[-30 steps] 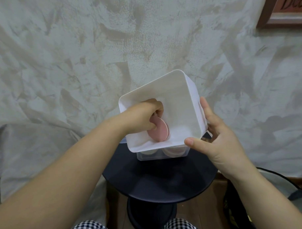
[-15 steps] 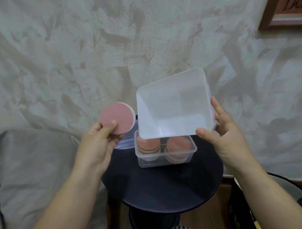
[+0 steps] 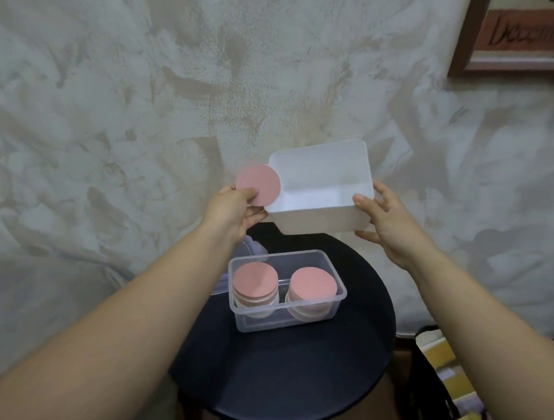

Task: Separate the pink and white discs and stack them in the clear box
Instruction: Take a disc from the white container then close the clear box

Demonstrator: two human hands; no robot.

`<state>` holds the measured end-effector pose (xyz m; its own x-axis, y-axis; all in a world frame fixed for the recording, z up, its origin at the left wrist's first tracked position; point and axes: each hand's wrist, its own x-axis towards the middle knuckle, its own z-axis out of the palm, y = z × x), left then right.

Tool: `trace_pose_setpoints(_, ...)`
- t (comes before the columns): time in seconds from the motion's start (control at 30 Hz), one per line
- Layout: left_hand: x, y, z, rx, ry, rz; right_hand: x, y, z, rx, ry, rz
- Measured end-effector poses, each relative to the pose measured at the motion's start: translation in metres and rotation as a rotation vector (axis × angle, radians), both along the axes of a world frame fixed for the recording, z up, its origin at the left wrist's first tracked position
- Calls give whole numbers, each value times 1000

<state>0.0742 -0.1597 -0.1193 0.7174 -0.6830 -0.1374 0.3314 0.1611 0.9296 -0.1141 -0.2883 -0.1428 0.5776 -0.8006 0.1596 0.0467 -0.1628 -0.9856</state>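
Observation:
My left hand [image 3: 235, 211] pinches a pink disc [image 3: 258, 184] by its lower edge, held up beside the left rim of a white tub [image 3: 322, 189]. My right hand [image 3: 384, 218] grips the tub's right side and holds it in the air, tilted with its opening towards me; nothing shows inside it. Below, the clear box [image 3: 287, 316] stands on a round black stool [image 3: 294, 375]. Two stacks of discs, each pink on top, fill it side by side: the left stack [image 3: 255, 281] and the right stack [image 3: 313, 285].
A clear lid [image 3: 239, 258] lies behind the box on the stool's left, partly hidden by my left arm. A grey wrinkled cloth covers the wall and the left side. A framed picture [image 3: 514, 32] hangs top right. A dark bag [image 3: 438, 377] sits at the lower right.
My left hand took the pink disc out of the white tub and moved it left, then up. The tub rose and moved away, uncovering the clear box below.

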Motion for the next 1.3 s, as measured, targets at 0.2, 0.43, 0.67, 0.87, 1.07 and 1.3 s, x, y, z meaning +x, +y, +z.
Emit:
trace_pose_setpoints(0.2, 16, -14, -25, 123, -19, -38, 8, -13, -35, -44, 160, -33)
trace_pose_setpoints(0.43, 15, -20, -38, 79, 70, -110, 8, -21, -47, -13, 161, -65)
trace_pose_setpoints(0.67, 22, -16, -45, 77, 20, -129, 12, -30, -53, -48, 199, -53)
trace_pose_setpoints(0.87, 15, 13, -30, 2, -132, -88, 3, -18, -49, -265, 406, -184)
trace_pose_setpoints(1.07, -40, 85, -18, -78, -313, -182, -30, 78, -43, -625, 63, -184)
trace_pose_setpoints(1.3, -103, 126, -75, 29, -476, -316, -52, 154, -71, -229, -23, 76)
